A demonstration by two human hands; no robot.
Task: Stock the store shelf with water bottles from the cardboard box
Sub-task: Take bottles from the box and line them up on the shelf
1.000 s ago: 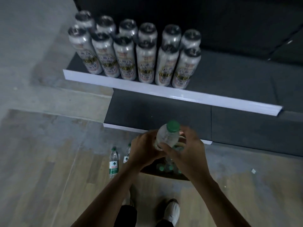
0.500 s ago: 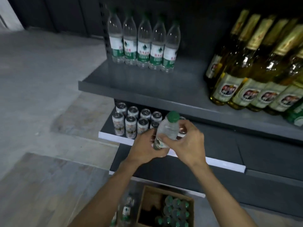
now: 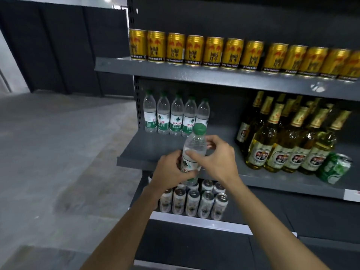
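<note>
Holding one water bottle point(image 3: 193, 151) upright in both hands, my left hand point(image 3: 171, 171) wraps its lower label while my right hand point(image 3: 216, 158) pinches its upper body, just before the middle shelf point(image 3: 152, 152); five shelved bottles point(image 3: 176, 115) stand beyond my hands.

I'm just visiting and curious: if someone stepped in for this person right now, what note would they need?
Left hand and right hand both grip one clear plastic water bottle with a green cap, upright, in front of the grey metal middle shelf.
Done: five matching bottles stand in a row at the shelf's back left.
Left: set this bottle beside them; the box is out of view.
</note>
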